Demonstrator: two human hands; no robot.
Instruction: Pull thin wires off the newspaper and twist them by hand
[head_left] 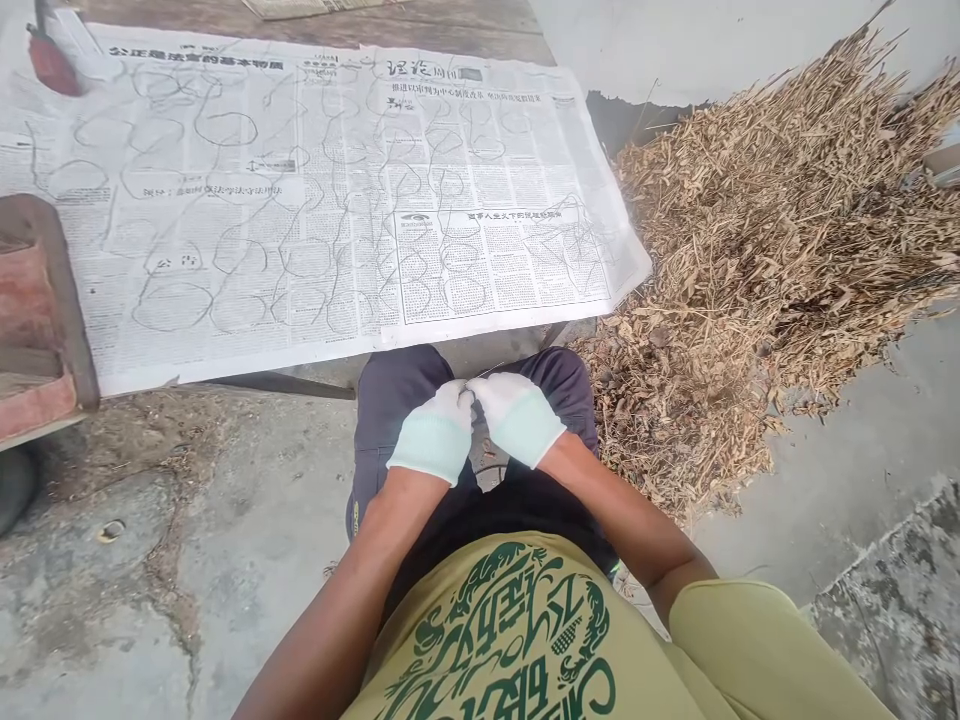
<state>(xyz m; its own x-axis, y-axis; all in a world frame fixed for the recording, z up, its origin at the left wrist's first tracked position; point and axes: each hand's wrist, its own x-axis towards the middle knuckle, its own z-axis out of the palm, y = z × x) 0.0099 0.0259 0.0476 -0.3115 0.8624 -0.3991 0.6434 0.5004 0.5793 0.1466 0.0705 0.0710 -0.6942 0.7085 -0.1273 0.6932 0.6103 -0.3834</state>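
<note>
Concrete floor (255, 530) under you, cracked and dirty at left. Far left, edge of a reddish wooden piece (37, 310), maybe a stool; only part shows. Above it, a red-handled tool (54, 65) sits at the top left of the newspaper (142, 368); working end cut off by the frame. Newspaper covers most of the bench (465, 28), bare wood along the far edge. Bent wires (225, 114) lie across the sheets, rings and wavy lengths, roughly in rows. Your left hand (450, 405), gloved, is closed, fingers pinched on a thin wire (489, 370) over your lap, just short of the bench's near edge. Your right hand (506, 400), also gloved, is closed right beside it, apparently pinching the same wire; exact fingertip contact is hidden. Wire should be near weightless, springy, stiff enough to hold a bend, likely to kink if forced. Take it close either side of the bend, thumb against forefinger; knit gloves probably dull the feel, and cut ends could snag. Farther right, a loose wire tangle (581, 240) on the paper looks easy to catch. Beyond that, dry stalks (757, 220) heaped on the floor.
</note>
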